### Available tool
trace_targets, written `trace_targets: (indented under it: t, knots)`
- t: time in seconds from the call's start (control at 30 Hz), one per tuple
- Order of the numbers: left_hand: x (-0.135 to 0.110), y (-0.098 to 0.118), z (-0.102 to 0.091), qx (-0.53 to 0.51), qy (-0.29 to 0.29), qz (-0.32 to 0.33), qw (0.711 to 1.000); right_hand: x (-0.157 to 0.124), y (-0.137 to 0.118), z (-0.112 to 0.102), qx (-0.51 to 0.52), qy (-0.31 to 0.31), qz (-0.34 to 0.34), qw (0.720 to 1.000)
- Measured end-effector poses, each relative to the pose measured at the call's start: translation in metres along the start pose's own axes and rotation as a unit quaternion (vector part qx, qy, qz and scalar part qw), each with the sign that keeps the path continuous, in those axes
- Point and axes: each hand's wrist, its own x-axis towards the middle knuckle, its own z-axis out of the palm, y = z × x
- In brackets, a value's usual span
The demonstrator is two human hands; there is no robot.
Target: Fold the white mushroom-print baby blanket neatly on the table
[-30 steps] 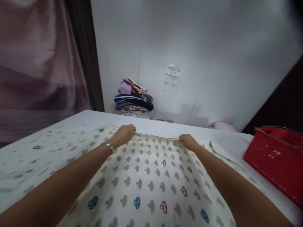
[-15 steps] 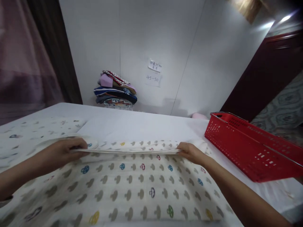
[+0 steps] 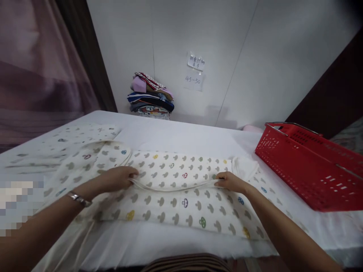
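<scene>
A cream cloth (image 3: pixel 176 206) printed with grey and coloured mushrooms lies spread across the table in front of me. My left hand (image 3: pixel 120 178), with a silver bracelet on the wrist, pinches one end of its pale bound edge. The right-hand end of that edge is pinched by my right hand (image 3: pixel 231 183). Between the hands the edge sags in a shallow curve, slightly raised over the printed layers. To the left lies a rounded, bordered part of the fabric, and beyond my right hand there is a plain white folded part. Both thumbs' grips are partly hidden.
A red perforated basket (image 3: pixel 309 170) with metal handles stands at the right. At the back, against the wall, rises a stack of folded textiles (image 3: pixel 151 94). Another printed cloth (image 3: pixel 82 134) lies at the far left of the white table (image 3: pixel 181 134). Paper notes (image 3: pixel 194 79) hang on the wall.
My hands have come closer together, the left moving inward. The cloth edge was stretched straight between them and now hangs slack. The view has tilted downward.
</scene>
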Motion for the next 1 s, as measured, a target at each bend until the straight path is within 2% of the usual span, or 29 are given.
trace_targets:
  t: [0.1, 0.23, 0.37, 0.5, 0.6, 0.73, 0.83, 1.0]
  knots:
    - [-0.003, 0.026, 0.019, 0.004, -0.002, 0.081, 0.997, -0.001, 0.002, 0.003, -0.004, 0.013, -0.003, 1.000]
    - [-0.003, 0.064, 0.052, 0.002, 0.070, 0.203, 0.977, -0.002, 0.008, 0.007, 0.008, 0.028, -0.008, 1.000]
    - [0.006, 0.101, 0.078, 0.007, 0.159, 0.277, 0.947, -0.003, 0.013, 0.010, 0.019, 0.038, -0.011, 0.999]
    - [0.016, 0.127, 0.091, 0.036, 0.194, 0.333, 0.922, -0.004, 0.015, 0.011, 0.028, 0.043, -0.025, 0.998]
    - [0.022, 0.134, 0.096, 0.060, 0.215, 0.355, 0.908, -0.003, 0.016, 0.012, 0.045, 0.051, -0.032, 0.997]
    - [0.026, 0.133, 0.099, 0.075, 0.209, 0.371, 0.902, -0.001, 0.017, 0.012, 0.083, 0.053, -0.048, 0.994]
    - [0.028, 0.133, 0.098, 0.072, 0.206, 0.354, 0.910, 0.001, 0.016, 0.013, 0.080, 0.069, -0.059, 0.993]
    - [0.029, 0.139, 0.098, 0.098, 0.193, 0.305, 0.927, -0.001, 0.010, 0.016, 0.000, 0.119, -0.071, 0.990]
